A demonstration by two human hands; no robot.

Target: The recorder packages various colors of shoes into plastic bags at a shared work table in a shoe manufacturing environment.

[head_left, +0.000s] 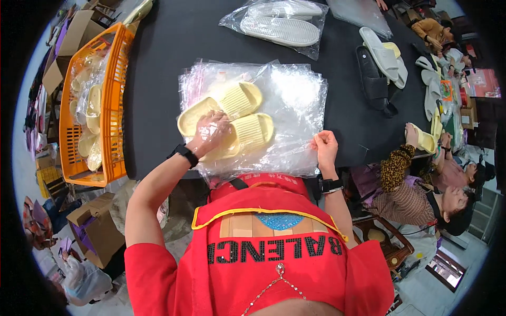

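A pair of pale yellow slippers (240, 113) lies on a stack of clear plastic bags (295, 100) on the black table (168, 47). My left hand (210, 133) is inside a clear bag, gripping the heel ends of the slippers. My right hand (324, 145) pinches the near right edge of the same clear bag, fingers closed on the film. Both wrists wear black bands.
An orange crate (113, 105) of bagged yellow slippers stands at the left. A bagged white pair (282, 23) lies far on the table, loose white and black slippers (379, 63) at the right. Another person (421, 189) sits at the right. Cardboard boxes (95, 226) stand on the floor at the left.
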